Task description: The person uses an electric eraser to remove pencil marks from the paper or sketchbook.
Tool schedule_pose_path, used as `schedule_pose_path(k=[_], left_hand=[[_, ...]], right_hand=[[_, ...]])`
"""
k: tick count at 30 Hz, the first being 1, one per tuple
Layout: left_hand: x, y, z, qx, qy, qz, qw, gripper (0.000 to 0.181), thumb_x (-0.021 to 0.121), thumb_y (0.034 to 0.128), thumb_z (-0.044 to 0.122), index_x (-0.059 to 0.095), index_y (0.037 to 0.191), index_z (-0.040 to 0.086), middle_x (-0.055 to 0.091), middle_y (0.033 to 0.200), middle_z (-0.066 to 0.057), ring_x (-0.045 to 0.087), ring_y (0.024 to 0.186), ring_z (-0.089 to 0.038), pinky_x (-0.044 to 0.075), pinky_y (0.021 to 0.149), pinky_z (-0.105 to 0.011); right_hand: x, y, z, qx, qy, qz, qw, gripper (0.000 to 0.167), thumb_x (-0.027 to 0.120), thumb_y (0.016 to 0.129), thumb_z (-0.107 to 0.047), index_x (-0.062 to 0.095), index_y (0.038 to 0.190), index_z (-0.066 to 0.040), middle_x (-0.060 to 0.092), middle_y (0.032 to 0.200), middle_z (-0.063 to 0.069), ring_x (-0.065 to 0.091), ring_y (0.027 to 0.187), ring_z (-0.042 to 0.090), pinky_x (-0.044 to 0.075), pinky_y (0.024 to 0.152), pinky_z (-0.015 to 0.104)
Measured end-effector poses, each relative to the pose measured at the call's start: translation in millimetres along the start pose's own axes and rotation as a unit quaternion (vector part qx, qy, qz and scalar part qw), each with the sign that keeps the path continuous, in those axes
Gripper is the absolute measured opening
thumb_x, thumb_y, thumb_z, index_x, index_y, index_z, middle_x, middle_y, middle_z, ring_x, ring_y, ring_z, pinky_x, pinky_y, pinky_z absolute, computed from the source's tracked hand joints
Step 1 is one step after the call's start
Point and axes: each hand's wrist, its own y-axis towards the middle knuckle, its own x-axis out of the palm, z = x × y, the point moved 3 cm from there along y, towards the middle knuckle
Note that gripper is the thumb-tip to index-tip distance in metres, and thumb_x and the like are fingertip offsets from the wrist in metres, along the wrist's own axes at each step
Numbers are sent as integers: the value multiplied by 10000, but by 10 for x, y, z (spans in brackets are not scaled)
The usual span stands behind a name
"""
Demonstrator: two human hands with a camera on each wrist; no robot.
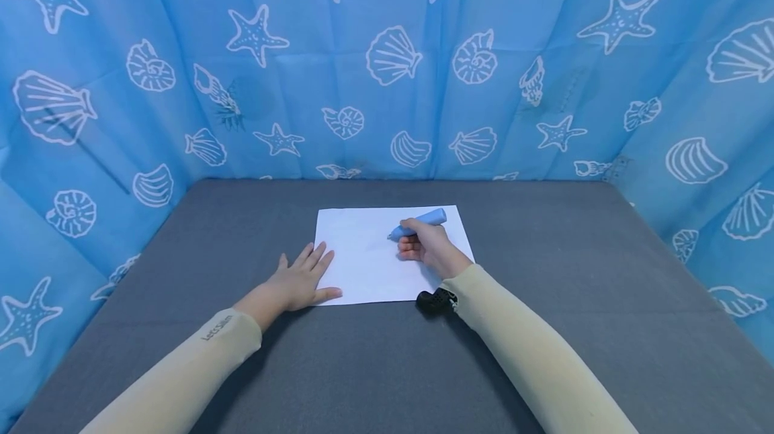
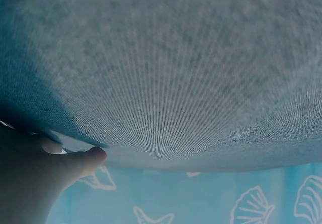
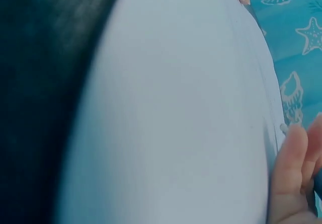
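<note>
A sheet of white paper lies on the grey table. My right hand holds a thick light-blue pen above its right half, with the narrow tip pointing down and to the left. Whether that tip touches the paper cannot be told. My left hand rests on the paper's left edge, fingers spread and thumb at the lower left corner. In the left wrist view the thumb lies stretched out. The right wrist view shows curled fingers beside the paper, the pen mostly hidden by them.
Grey cloth covers the table around the paper. A blue curtain with white shells and starfish hangs behind and along both sides. A small black object sits under the right wrist, by the sleeve cuff.
</note>
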Motion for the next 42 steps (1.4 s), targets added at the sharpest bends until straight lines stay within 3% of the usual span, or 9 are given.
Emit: schedule_pose_path(k=[7,22,31,34,39,42], left_hand=[[-74,-68,77,56,-63,-72,9999,941,372,921,710,94,1566,84,-25,1620,-148,-46,1471,-355,1,1060,-714],[7,-5,-12,50,49,89,9999,945,378,911,720,115,1566,92,-4,1621,-141,-22,1472,-358,19,1055,-722],[-70,-80,94,60,-75,102,9999,898,434,938,648,136,1562,76,18,1621,-147,-7,1472,-363,23,1062,-714],[-104,-101,128,54,-77,38,9999,892,448,944,627,144,1557,55,26,1617,-167,2,1469,-380,21,1061,-714],[-64,-65,82,-37,68,10,10000,911,421,934,663,115,1564,81,4,1621,-146,-17,1473,-360,19,1066,-709],[-25,-28,44,-55,90,46,9999,916,399,926,687,102,1569,106,-6,1623,-124,-24,1475,-343,19,1068,-706]], right_hand=[[-25,32,8,-167,-184,488,9985,191,623,905,-172,591,884,15,575,625,50,579,484,113,538,515,251],[188,53,47,-79,-584,104,9982,208,639,924,-196,607,872,2,567,616,37,560,474,104,521,488,237],[105,33,37,-154,-456,368,9982,206,635,920,-184,591,881,13,557,629,46,553,485,112,526,499,246],[121,30,43,-134,-557,287,9979,205,637,924,-189,597,869,5,555,622,41,545,479,109,515,485,236],[203,22,55,-78,-623,34,9980,197,639,920,-181,607,865,5,554,604,37,538,463,100,511,476,235],[181,25,52,-92,-516,190,9984,196,640,918,-182,603,882,6,554,611,36,545,469,101,515,482,238]])
